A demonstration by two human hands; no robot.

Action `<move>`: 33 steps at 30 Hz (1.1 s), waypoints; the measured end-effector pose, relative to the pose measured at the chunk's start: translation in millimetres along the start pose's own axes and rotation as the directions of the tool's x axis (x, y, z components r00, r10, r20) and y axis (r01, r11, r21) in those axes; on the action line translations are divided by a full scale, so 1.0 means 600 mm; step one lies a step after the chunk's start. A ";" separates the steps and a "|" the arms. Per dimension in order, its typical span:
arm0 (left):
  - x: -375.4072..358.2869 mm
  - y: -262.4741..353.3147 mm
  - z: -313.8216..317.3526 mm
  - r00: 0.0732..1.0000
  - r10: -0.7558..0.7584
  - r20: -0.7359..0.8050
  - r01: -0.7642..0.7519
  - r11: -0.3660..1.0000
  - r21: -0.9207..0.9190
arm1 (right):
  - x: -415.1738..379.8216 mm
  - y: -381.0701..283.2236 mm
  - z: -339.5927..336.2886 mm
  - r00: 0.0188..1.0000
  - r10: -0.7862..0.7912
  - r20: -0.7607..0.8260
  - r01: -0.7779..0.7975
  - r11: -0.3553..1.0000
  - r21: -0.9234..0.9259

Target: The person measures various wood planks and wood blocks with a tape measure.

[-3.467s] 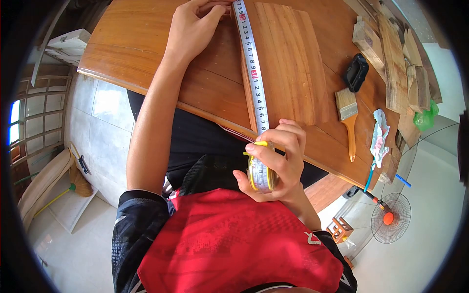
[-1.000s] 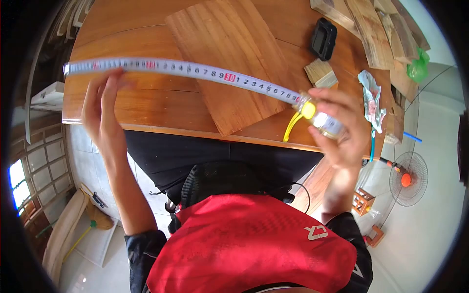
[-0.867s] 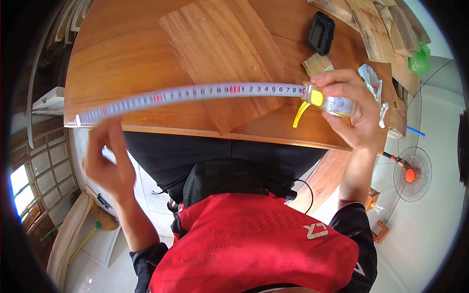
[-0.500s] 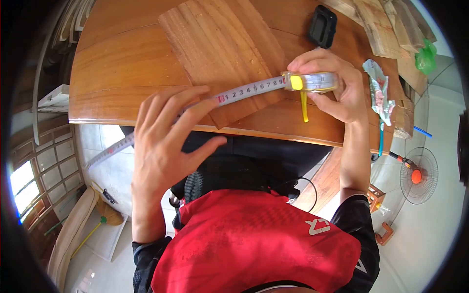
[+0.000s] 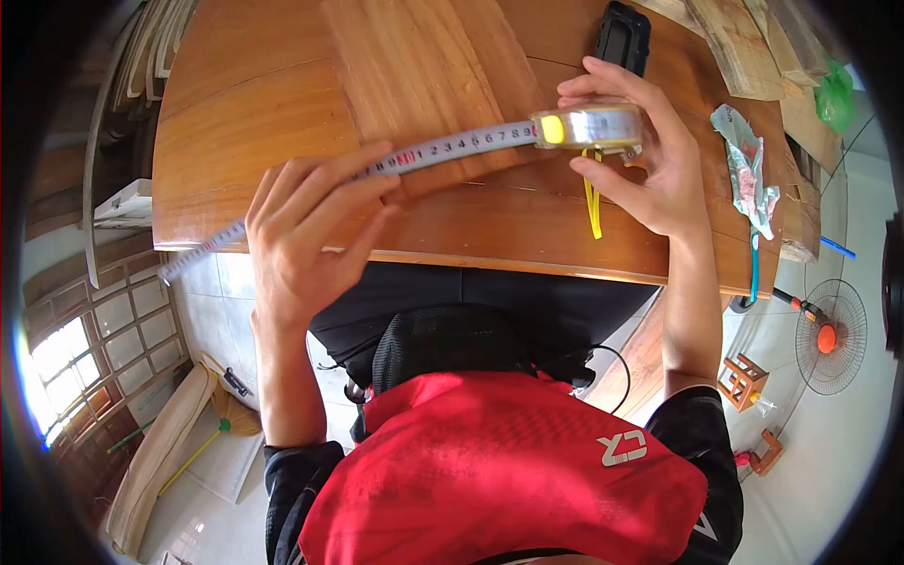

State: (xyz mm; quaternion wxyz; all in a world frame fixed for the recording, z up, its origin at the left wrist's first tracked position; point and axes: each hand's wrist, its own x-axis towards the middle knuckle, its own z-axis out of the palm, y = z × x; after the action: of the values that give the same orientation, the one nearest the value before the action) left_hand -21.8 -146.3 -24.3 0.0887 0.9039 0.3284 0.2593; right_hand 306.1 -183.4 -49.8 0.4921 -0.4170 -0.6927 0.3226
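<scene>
A tape measure [image 5: 603, 127] with a clear case and yellow button is held in my right hand [image 5: 664, 160], thumb below and fingers curved around its far side. A yellow strap hangs from it. Its white blade [image 5: 471, 143] is pulled out to the left, over a brown wooden board [image 5: 424, 85]. My left hand [image 5: 306, 221] is at the blade with fingers stretched and thumb apart. Part of the blade shows between the fingers; the rest passes behind the hand. Beyond the hand, the blade's free end slopes down past the table's left edge.
The board lies on a wooden table [image 5: 235, 122]. At its far right are a black tray-like case [image 5: 623, 38] and stacked planks [image 5: 734, 47]. A crumpled wrapper [image 5: 747, 169] lies near the right edge. A fan [image 5: 829, 334] stands at right, a broom [image 5: 235, 416] at lower left.
Both hands and the tape measure have shifted slightly up in view, away from my body. The left thumb has drawn nearer the fingers. The view has shifted a little.
</scene>
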 end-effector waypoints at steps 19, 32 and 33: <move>-0.016 -0.025 0.013 0.947 -0.281 -0.155 0.246 0.947 -0.208 | -0.003 0.022 -0.012 0.962 -0.273 0.010 0.262 0.911 -0.318; -0.011 0.003 0.008 0.935 -0.342 -0.090 0.329 0.935 -0.134 | -0.005 0.022 -0.016 0.953 -0.303 -0.011 0.274 0.875 -0.399; -0.013 0.005 0.008 0.936 -0.339 -0.095 0.330 0.938 -0.106 | -0.004 0.023 -0.016 0.952 -0.307 -0.014 0.274 0.870 -0.411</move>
State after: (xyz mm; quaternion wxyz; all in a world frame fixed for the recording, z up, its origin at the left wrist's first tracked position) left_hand -22.9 -153.4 -30.4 0.1528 0.8141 0.4701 0.3048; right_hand 319.1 -179.3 -59.8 0.4653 -0.4130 -0.7790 0.0781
